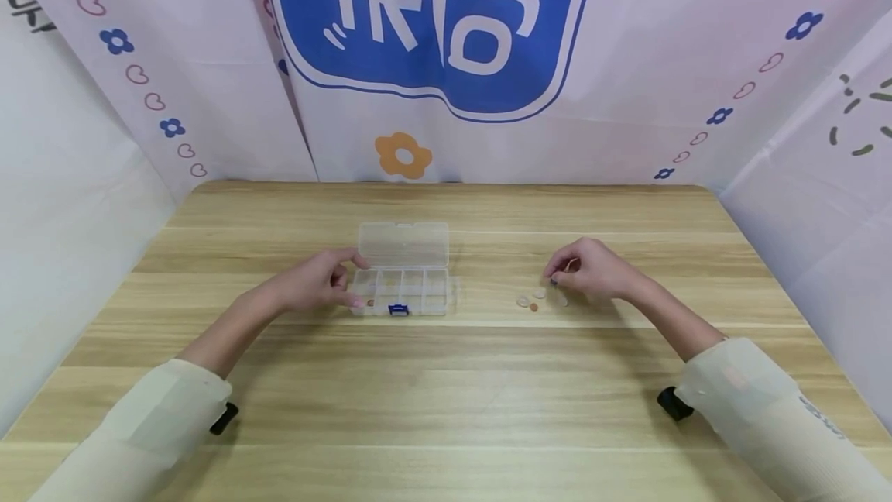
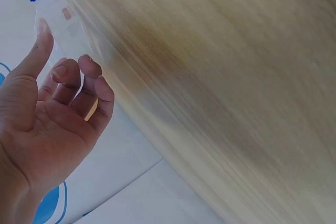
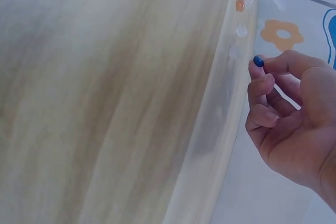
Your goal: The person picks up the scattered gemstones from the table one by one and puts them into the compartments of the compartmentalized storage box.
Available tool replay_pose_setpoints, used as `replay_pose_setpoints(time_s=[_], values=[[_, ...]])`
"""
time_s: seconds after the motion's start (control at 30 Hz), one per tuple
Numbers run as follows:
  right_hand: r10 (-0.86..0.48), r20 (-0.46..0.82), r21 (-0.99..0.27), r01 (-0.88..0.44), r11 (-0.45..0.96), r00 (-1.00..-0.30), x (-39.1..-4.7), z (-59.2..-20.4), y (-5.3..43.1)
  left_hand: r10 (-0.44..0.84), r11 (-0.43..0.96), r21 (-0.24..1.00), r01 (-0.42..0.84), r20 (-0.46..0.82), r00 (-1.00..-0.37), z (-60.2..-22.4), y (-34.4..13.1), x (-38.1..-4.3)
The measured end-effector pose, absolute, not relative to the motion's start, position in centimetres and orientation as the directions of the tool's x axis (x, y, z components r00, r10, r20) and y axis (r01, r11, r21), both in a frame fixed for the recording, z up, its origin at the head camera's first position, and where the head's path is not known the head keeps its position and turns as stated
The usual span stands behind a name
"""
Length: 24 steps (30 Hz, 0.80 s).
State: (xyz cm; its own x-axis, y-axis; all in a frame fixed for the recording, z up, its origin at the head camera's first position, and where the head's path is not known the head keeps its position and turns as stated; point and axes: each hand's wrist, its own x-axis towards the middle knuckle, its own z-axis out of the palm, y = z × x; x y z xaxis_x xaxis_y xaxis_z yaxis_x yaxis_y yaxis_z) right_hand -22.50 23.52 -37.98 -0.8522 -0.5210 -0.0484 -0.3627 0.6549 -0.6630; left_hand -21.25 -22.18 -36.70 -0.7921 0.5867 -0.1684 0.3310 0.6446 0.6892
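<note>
A small blue piece (image 3: pixel 258 61) sits pinched in the thumb and fingertips of a right hand (image 1: pixel 591 268), near clear pieces (image 1: pixel 523 301) and an orange piece (image 1: pixel 533 307) on a wooden table (image 1: pixel 446 393). Well to its left, the left hand (image 1: pixel 313 279) spreads thumb and forefinger at the left end of an open compartment box (image 1: pixel 435 290).

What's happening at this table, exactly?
A person is handling small pieces beside a clear divided box, whose lid stands open. The right hand has a tiny dark blue piece in its grip, pinched between thumb and forefinger. Near it, several clear pieces and an orange-brown one lie on the wooden table. The left hand is at the box's left end, where a reddish-brown piece shows.
</note>
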Motion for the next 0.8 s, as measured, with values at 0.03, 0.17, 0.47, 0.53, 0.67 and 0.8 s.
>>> replay_pose_setpoints(time_s=[0.03,0.17,0.47,0.53,0.67,0.8], values=[[-0.523,-0.046,-0.662,-0.366,0.654,-0.851,-22.53,-37.97,23.55,0.588,0.643,0.689,0.333,-0.167,-0.791,-36.71,-22.17,-21.24],[-0.528,-0.038,-0.669,-0.371,0.645,-0.849,-22.63,-37.96,23.55,0.586,0.646,0.687,0.332,-0.168,-0.793,-36.69,-22.13,-21.23],[-0.510,-0.026,-0.689,-0.354,0.632,-0.860,-22.63,-37.54,23.20,0.588,0.645,0.688,0.334,-0.167,-0.792,-36.65,-22.10,-21.16],[-0.505,-0.023,-0.689,-0.352,0.634,-0.863,-22.61,-37.43,23.11,0.588,0.645,0.685,0.338,-0.164,-0.792,-36.64,-22.11,-21.16],[-0.491,-0.022,-0.693,-0.341,0.635,-0.871,-22.59,-37.40,22.92,0.590,0.645,0.684,0.341,-0.162,-0.791,-36.67,-22.11,-21.21],[-0.487,-0.015,-0.703,-0.337,0.626,-0.873,-22.65,-37.46,22.69,0.587,0.647,0.684,0.337,-0.165,-0.793,-36.69,-22.10,-21.22]])
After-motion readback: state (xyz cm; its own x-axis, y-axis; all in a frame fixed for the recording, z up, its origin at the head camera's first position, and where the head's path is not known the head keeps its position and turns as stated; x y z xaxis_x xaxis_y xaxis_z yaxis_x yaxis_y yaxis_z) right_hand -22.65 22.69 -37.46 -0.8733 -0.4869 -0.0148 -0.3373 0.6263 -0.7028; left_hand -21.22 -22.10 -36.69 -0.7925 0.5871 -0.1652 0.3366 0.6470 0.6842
